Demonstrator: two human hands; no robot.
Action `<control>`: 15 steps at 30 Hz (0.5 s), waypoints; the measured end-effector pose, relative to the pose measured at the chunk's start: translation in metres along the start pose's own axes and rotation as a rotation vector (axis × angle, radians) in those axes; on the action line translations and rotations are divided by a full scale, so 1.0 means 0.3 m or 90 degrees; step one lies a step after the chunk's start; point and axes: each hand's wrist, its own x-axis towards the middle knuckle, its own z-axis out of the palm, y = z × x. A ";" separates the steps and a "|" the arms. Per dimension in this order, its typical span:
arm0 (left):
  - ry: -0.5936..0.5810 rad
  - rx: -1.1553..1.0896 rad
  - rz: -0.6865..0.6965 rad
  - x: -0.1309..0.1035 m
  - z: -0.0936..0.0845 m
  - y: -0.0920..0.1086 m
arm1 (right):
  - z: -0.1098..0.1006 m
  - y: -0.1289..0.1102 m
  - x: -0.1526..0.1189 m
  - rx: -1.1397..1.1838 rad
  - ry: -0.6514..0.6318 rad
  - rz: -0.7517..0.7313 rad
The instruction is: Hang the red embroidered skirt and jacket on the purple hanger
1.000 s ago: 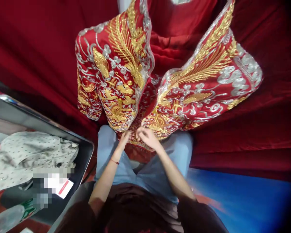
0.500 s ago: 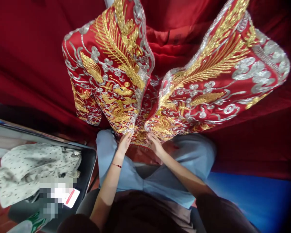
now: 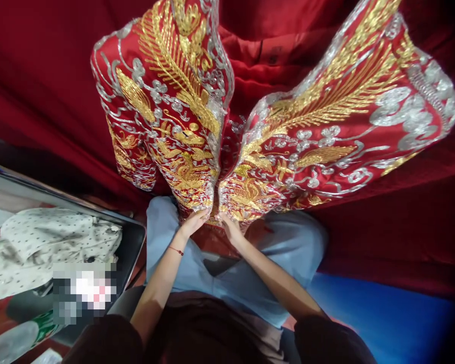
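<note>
A red jacket (image 3: 182,131) with dense gold and silver embroidery hangs in front of me, its front parted at the top. My left hand (image 3: 197,221) pinches the lower front edge of the left panel. On the other panel, my right hand (image 3: 230,225) grips the matching lower corner. Only a narrow gap lies between the two edges there. Some fingertips are hidden by the cloth. The jacket's hem hangs just above my knees, which are in light blue trousers (image 3: 288,247).
Red drapery (image 3: 364,227) hangs behind the jacket. At the left, a dark chair (image 3: 134,247) bears a white dotted cloth (image 3: 53,242) and a blurred-out item. A green-labelled bottle (image 3: 18,338) lies at the lower left. Blue flooring (image 3: 375,303) shows at right.
Both hands have brought the jacket's lower front edges closer together, narrowing the gap between the panels. The whole view has shifted slightly.
</note>
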 end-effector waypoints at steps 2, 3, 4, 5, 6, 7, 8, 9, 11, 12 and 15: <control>-0.010 0.001 -0.003 -0.006 0.004 -0.004 | 0.020 0.003 -0.011 -0.006 -0.010 -0.005; -0.016 0.002 -0.005 -0.010 0.007 -0.006 | 0.026 0.004 -0.016 -0.007 -0.015 -0.010; -0.022 0.004 -0.006 -0.015 0.012 -0.008 | 0.030 0.005 -0.019 -0.008 -0.019 -0.013; -0.028 0.007 -0.009 -0.021 0.017 -0.009 | 0.031 0.007 -0.022 -0.009 -0.023 -0.016; -0.035 0.009 -0.013 -0.026 0.023 -0.011 | 0.029 0.009 -0.024 -0.011 -0.026 -0.018; -0.042 0.012 -0.017 -0.030 0.030 -0.012 | 0.025 0.011 -0.026 -0.012 -0.027 -0.021; -0.050 0.017 -0.022 -0.034 0.036 -0.013 | 0.021 0.014 -0.027 -0.015 -0.030 -0.022; -0.057 0.022 -0.029 -0.035 0.043 -0.014 | 0.017 0.017 -0.028 -0.019 -0.033 -0.019; -0.067 0.034 -0.045 -0.034 0.052 -0.016 | 0.011 0.020 -0.028 -0.023 -0.040 -0.008; -0.063 0.035 -0.055 -0.032 0.055 -0.016 | 0.010 0.020 -0.029 -0.024 -0.042 -0.001; 0.000 0.010 -0.065 -0.023 0.057 -0.019 | 0.009 0.016 -0.029 -0.024 -0.046 0.007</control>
